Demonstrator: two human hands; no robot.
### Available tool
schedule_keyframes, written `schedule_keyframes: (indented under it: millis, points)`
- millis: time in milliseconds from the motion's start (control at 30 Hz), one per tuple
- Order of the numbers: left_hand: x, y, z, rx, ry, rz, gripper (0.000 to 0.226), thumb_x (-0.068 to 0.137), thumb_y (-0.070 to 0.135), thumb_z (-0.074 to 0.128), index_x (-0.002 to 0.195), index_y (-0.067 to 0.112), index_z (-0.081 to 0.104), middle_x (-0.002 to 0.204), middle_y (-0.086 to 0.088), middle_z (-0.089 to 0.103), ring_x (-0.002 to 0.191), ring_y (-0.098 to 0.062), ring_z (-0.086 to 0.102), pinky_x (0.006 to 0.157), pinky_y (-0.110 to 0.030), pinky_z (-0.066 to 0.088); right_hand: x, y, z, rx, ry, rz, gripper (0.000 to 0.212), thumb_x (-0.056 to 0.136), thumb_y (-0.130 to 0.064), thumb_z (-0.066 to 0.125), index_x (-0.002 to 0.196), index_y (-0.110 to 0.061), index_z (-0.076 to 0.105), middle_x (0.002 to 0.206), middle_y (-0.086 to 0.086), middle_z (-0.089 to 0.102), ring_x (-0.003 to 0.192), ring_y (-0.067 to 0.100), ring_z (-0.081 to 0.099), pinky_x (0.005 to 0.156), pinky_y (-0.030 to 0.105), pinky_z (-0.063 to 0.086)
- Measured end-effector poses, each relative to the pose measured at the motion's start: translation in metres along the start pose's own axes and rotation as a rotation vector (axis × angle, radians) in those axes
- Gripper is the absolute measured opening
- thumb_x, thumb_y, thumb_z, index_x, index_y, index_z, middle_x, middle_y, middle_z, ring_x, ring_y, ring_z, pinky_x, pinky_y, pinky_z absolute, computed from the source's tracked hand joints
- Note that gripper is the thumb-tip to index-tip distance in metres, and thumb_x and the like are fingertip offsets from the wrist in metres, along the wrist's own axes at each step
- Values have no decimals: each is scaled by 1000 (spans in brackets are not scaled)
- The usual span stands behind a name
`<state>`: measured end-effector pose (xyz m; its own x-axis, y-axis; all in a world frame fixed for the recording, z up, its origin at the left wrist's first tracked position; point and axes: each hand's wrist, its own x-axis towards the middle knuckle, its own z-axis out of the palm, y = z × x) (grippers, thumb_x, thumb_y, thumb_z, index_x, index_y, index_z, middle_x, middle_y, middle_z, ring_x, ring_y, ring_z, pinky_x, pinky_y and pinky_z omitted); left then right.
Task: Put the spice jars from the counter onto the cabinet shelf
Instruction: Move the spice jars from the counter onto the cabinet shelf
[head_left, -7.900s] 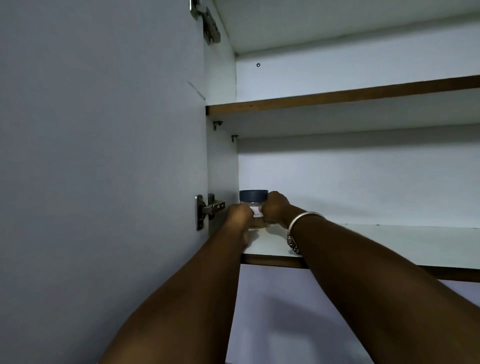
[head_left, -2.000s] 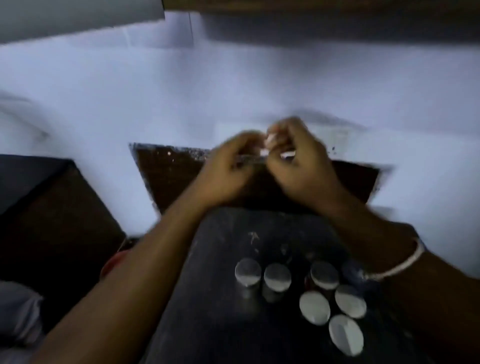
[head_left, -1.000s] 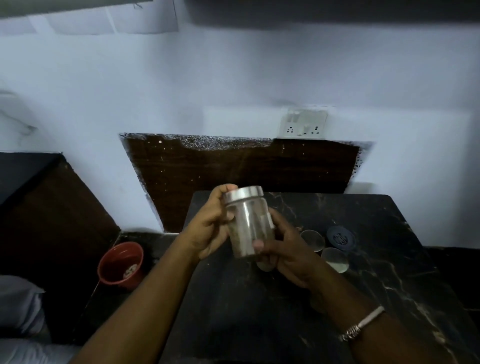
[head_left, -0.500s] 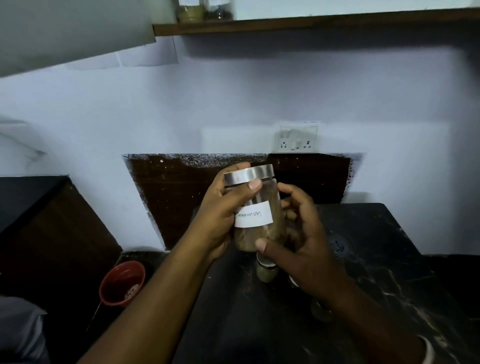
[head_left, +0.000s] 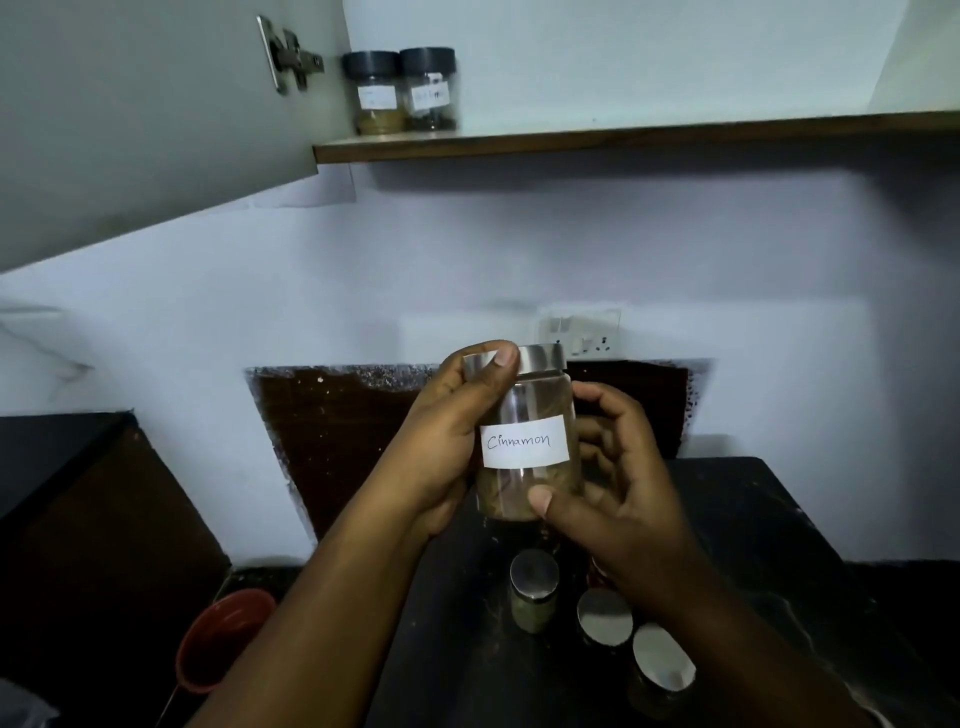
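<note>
I hold a clear jar with a steel lid and a white label reading "Cinnamon" (head_left: 524, 441) upright in front of me, above the counter. My left hand (head_left: 447, 441) grips its left side, thumb on the lid. My right hand (head_left: 613, 493) cups its right side and base. Three steel-lidded spice jars (head_left: 534, 590) (head_left: 605, 616) (head_left: 662, 665) stand on the black counter (head_left: 753, 545) below my hands. Two dark-lidded jars (head_left: 375, 93) (head_left: 429, 89) stand at the left end of the cabinet shelf (head_left: 623, 137).
The grey cabinet door (head_left: 130, 130) hangs open at upper left, its hinge beside the shelf jars. A wall socket (head_left: 587, 332) sits behind the held jar. A red pot (head_left: 223, 639) lies low at the left of the counter.
The jar has been lifted from the counter and turned upright so its label faces me. My view has tilted up, bringing the shelf and its two jars into sight.
</note>
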<state>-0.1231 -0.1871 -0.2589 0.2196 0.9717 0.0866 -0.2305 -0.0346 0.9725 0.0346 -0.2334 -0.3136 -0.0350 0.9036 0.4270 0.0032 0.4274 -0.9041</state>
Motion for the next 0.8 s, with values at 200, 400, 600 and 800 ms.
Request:
schedule_keyframes:
  millis: [200,400,600,800]
  points:
    - [43,98,18,59,-55,236,65,79,44,76,135,16,58,132,-17,67,113,-30,72,100,-52,56,87,-78,-11,-171,25,-177,95,59,-45,86,139,-54,36,115,-14,69,104,11,72,85,37,62]
    - [141,220,29,242,-37,468,55,91,38,72,135,11,56,124,-16,72,108,-35,74,94,-55,58,241,-157,-15,-325,56,-331,88,64,-38,78,139,-50,33,103,-2,71,92,13,73,80,42,64]
    - [276,244,-14,408,215,325,44,94,43,67,120,8,63,119,-11,71,105,-30,68,64,-33,57,400,-143,-10,-487,7,-161,113,76,-19,81,159,-35,6,121,3,62,102,21,68,75,33,61]
    - [375,211,-48,508,243,188,8,101,10,55,97,9,62,96,-9,64,80,-20,64,60,-28,59,492,-103,-12,-642,-52,106,87,77,1,81,142,-11,24,131,19,52,119,37,58,85,51,57]
